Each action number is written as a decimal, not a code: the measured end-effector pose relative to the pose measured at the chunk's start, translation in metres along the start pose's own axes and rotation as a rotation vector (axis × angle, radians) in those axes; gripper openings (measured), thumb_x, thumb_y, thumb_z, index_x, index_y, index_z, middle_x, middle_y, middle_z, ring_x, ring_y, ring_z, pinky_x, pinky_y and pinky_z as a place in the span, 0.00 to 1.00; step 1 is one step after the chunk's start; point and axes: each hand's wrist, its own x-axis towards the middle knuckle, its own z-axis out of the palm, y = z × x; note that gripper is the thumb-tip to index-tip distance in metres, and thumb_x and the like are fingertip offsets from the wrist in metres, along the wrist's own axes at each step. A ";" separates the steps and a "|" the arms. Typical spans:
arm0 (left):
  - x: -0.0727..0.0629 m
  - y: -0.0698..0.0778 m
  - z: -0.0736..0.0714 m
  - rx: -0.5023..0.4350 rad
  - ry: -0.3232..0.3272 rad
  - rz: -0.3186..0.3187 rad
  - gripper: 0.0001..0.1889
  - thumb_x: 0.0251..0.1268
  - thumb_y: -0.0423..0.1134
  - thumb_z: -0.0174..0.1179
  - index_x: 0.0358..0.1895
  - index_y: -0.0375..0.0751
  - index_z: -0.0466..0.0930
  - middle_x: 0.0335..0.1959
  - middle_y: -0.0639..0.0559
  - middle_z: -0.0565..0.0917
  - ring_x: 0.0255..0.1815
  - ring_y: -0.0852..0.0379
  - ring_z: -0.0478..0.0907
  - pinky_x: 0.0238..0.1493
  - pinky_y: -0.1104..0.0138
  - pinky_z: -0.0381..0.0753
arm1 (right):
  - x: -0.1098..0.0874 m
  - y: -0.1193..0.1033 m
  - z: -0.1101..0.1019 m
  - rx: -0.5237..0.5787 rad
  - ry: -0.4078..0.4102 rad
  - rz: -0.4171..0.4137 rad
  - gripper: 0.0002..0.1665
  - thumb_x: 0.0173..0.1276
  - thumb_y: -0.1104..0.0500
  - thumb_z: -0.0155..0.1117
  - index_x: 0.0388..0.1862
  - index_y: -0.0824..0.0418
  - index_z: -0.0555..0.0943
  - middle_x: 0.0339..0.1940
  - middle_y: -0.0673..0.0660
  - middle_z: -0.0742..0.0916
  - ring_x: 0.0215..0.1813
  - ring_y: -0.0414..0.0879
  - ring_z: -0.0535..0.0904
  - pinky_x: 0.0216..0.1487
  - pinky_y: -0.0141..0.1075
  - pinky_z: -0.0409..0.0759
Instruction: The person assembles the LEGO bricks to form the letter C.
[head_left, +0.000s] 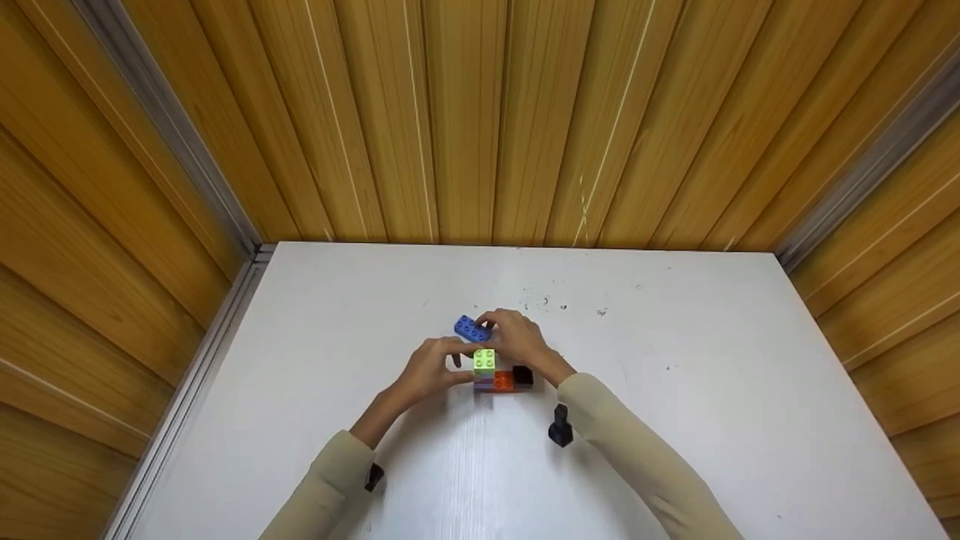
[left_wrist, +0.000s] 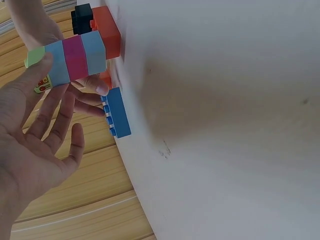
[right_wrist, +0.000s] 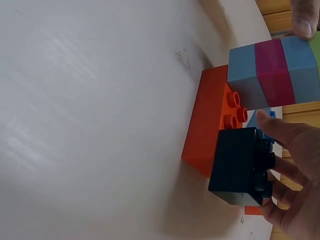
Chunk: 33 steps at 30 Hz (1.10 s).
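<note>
bare table (head_left: 712,420) around, brick stack (head_left: 484,362) — wall (head_left: 480,112) behind

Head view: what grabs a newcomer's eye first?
A small brick tower, lime on top over blue and magenta layers, stands mid-table on an orange brick beside a black brick. Both hands flank it: the left hand touches the tower, the right hand rests by a loose blue brick.

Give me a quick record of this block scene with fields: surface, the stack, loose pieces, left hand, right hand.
surface: white table
stack: light blue, magenta, light blue, green-topped tower standing on the orange brick
black block: on the orange brick beside the tower
loose piece: blue brick on the table behind
left hand: fingers straight, touching the tower
right hand: fingers on the blue brick
</note>
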 end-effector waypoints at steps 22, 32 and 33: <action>-0.002 -0.003 0.002 -0.007 0.000 -0.017 0.23 0.57 0.32 0.74 0.58 0.41 0.86 0.45 0.44 0.90 0.39 0.52 0.82 0.41 0.61 0.81 | -0.010 0.000 -0.003 0.056 0.011 0.057 0.22 0.63 0.57 0.77 0.54 0.65 0.86 0.49 0.61 0.90 0.49 0.54 0.86 0.51 0.49 0.84; 0.000 -0.003 0.002 0.003 -0.003 -0.017 0.23 0.58 0.34 0.74 0.59 0.41 0.85 0.43 0.44 0.90 0.39 0.54 0.81 0.40 0.66 0.77 | -0.017 0.002 -0.032 0.132 0.071 0.030 0.23 0.64 0.60 0.75 0.57 0.66 0.85 0.53 0.63 0.89 0.52 0.56 0.85 0.57 0.51 0.82; 0.000 -0.002 0.002 0.000 -0.004 -0.016 0.23 0.58 0.34 0.74 0.59 0.41 0.85 0.43 0.44 0.90 0.38 0.54 0.81 0.39 0.66 0.76 | -0.018 0.002 -0.035 0.130 0.078 0.025 0.22 0.64 0.60 0.75 0.57 0.65 0.85 0.53 0.63 0.89 0.50 0.55 0.85 0.54 0.49 0.83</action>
